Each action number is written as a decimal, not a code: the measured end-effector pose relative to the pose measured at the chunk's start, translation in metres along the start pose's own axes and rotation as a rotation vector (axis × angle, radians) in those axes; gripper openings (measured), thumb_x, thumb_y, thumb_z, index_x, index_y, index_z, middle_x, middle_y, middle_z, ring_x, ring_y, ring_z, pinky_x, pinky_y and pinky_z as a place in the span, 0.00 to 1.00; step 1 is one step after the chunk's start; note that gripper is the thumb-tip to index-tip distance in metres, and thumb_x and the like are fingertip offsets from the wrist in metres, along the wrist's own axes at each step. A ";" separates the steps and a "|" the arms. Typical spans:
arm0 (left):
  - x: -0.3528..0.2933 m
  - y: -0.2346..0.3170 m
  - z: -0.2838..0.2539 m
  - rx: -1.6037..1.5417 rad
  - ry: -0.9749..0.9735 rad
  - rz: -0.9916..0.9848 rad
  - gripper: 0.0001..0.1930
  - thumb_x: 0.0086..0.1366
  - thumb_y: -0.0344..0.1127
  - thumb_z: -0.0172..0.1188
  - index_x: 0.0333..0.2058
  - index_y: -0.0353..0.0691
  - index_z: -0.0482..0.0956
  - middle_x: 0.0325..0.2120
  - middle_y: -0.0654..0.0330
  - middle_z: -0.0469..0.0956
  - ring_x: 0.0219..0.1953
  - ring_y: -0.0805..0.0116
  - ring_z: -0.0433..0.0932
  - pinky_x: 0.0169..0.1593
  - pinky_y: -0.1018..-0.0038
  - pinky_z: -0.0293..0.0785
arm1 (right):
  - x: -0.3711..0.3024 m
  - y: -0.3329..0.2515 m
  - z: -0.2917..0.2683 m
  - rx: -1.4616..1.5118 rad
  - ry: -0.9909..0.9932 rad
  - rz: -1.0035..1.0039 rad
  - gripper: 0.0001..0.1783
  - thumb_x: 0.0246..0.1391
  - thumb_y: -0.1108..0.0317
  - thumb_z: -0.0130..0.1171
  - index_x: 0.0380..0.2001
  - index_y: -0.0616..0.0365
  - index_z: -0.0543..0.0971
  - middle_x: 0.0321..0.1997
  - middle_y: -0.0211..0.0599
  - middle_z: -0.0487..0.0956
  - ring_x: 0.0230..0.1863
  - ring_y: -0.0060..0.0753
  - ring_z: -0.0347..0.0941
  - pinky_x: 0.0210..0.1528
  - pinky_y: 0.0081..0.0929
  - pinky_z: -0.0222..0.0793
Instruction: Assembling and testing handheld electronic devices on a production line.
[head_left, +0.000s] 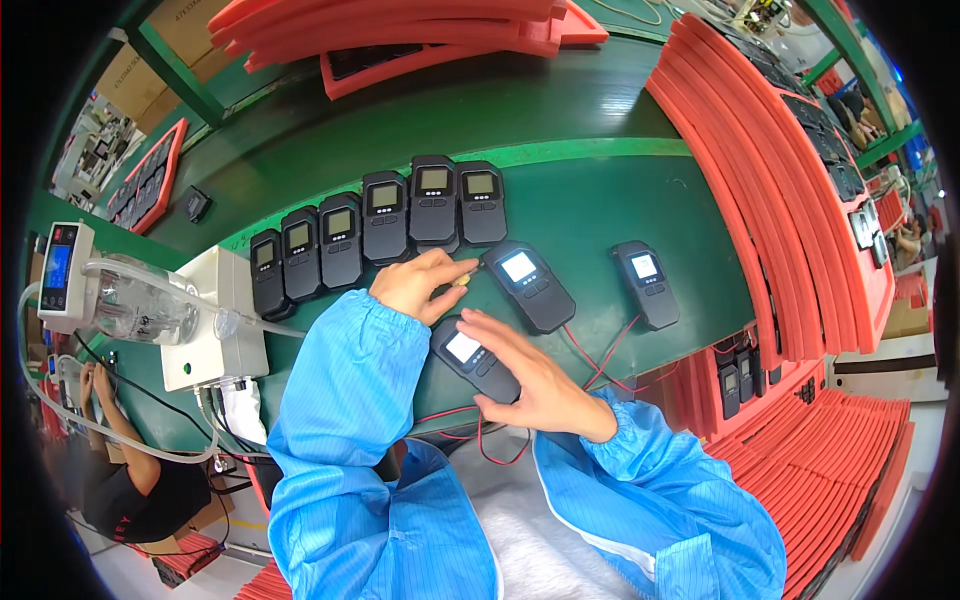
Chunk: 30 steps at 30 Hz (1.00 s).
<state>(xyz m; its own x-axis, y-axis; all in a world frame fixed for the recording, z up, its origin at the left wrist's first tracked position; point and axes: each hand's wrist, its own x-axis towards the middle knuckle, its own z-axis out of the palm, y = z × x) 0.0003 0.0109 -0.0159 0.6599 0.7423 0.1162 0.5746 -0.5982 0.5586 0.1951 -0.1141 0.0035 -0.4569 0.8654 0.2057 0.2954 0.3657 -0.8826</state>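
Observation:
My left hand [418,287] is closed in a pinch on a small yellowish piece [462,280], too small to name. Its fingertips are beside the top end of a black handheld meter [530,286] with a lit screen, lying on the green bench. My right hand [540,385] wraps fingers and thumb round a second lit handheld meter [476,362], tilted close to my body. Farther right lies a third lit meter [648,284]. Red wires [580,352] run from the lower ends of the meters toward the bench's near edge.
Several dark-screened meters [384,215] stand in a row along the back. At left are a white box [225,330], a clear bottle [145,305] and tubing. Stacked red foam trays [745,190] line the right side. Another person's arm [138,462] shows at far left.

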 end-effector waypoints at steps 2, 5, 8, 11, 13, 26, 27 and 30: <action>-0.002 -0.005 -0.006 -0.052 -0.070 -0.019 0.16 0.60 0.37 0.64 0.47 0.52 0.79 0.34 0.64 0.78 0.31 0.62 0.81 0.33 0.69 0.78 | -0.001 0.002 -0.004 -0.008 0.034 0.013 0.45 0.42 0.73 0.66 0.66 0.58 0.60 0.69 0.51 0.59 0.72 0.51 0.53 0.69 0.40 0.55; -0.007 -0.010 -0.022 -0.118 -0.160 -0.082 0.17 0.57 0.36 0.66 0.46 0.50 0.80 0.31 0.65 0.77 0.25 0.68 0.76 0.29 0.73 0.74 | 0.000 0.003 -0.008 -0.019 0.091 0.031 0.45 0.42 0.74 0.66 0.66 0.58 0.60 0.69 0.51 0.60 0.71 0.51 0.53 0.69 0.40 0.54; -0.010 -0.015 -0.033 -0.206 -0.280 -0.169 0.18 0.53 0.32 0.69 0.44 0.46 0.81 0.27 0.66 0.76 0.18 0.78 0.68 0.24 0.79 0.68 | 0.001 0.002 -0.012 -0.006 0.205 0.119 0.45 0.41 0.75 0.66 0.66 0.59 0.60 0.69 0.51 0.60 0.71 0.51 0.54 0.69 0.40 0.54; -0.014 -0.019 -0.036 -0.347 -0.432 -0.263 0.16 0.52 0.37 0.71 0.40 0.44 0.80 0.26 0.66 0.78 0.17 0.77 0.73 0.24 0.76 0.70 | 0.003 0.001 -0.007 -0.033 0.233 0.126 0.45 0.42 0.75 0.66 0.66 0.59 0.60 0.69 0.50 0.60 0.72 0.51 0.53 0.69 0.41 0.54; -0.013 -0.019 -0.036 -0.348 -0.438 -0.264 0.16 0.51 0.37 0.71 0.39 0.43 0.80 0.26 0.66 0.78 0.16 0.77 0.73 0.23 0.76 0.69 | 0.004 0.001 -0.003 -0.044 0.247 0.129 0.45 0.42 0.75 0.66 0.66 0.59 0.60 0.69 0.50 0.60 0.72 0.52 0.53 0.69 0.41 0.54; -0.015 -0.021 -0.033 -0.220 -0.321 -0.128 0.14 0.50 0.36 0.72 0.37 0.43 0.80 0.27 0.64 0.79 0.23 0.72 0.77 0.27 0.71 0.73 | 0.014 0.001 -0.004 -0.172 0.141 0.024 0.44 0.44 0.72 0.66 0.66 0.58 0.60 0.68 0.48 0.62 0.72 0.55 0.51 0.69 0.44 0.53; -0.015 -0.019 -0.035 -0.212 -0.324 -0.156 0.15 0.50 0.36 0.72 0.37 0.43 0.80 0.27 0.64 0.78 0.24 0.71 0.77 0.28 0.70 0.73 | 0.014 -0.002 -0.004 -0.221 0.130 0.029 0.43 0.45 0.71 0.66 0.66 0.58 0.60 0.68 0.48 0.62 0.72 0.56 0.51 0.69 0.44 0.53; -0.015 -0.010 -0.037 -0.165 -0.330 -0.163 0.16 0.51 0.37 0.72 0.38 0.43 0.79 0.28 0.63 0.76 0.24 0.70 0.77 0.29 0.70 0.74 | 0.019 -0.011 -0.013 -0.369 0.117 -0.007 0.42 0.47 0.69 0.67 0.65 0.58 0.61 0.68 0.48 0.63 0.71 0.56 0.52 0.69 0.45 0.54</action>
<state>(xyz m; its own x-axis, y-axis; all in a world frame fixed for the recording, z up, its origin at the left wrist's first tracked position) -0.0332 0.0168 0.0068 0.7021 0.6705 -0.2397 0.6166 -0.4041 0.6757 0.1941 -0.0970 0.0230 -0.3675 0.8880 0.2763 0.5849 0.4517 -0.6737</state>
